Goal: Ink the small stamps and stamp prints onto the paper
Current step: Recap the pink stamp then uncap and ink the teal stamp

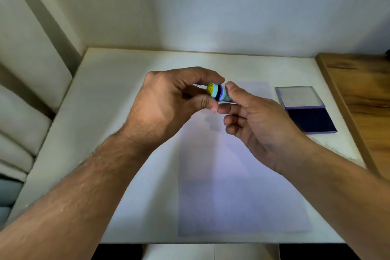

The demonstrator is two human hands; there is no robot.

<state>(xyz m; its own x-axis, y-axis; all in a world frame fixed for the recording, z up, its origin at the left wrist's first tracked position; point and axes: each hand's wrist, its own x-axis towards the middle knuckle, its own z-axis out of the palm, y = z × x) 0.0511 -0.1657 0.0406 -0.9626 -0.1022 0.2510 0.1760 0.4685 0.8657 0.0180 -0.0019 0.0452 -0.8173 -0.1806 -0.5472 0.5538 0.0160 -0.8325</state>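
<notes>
A small light-blue stamp (217, 94) lies sideways above the paper (238, 175), long axis 9-to-3 o'clock, yellow end toward 9. The left hand (168, 99) and right hand (257, 120) each pinch an end, fingers curled.

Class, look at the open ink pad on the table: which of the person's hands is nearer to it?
Right. The right hand is held just left of the ink pad, pinching the small stamp; the left hand grips the stamp from the far side.

You are at a home desk corner: white table (88, 112) against plain painted walls (232, 6), cushioned seat (19, 112) at your left, wood-grain furniture (363, 99) at your right.
</notes>
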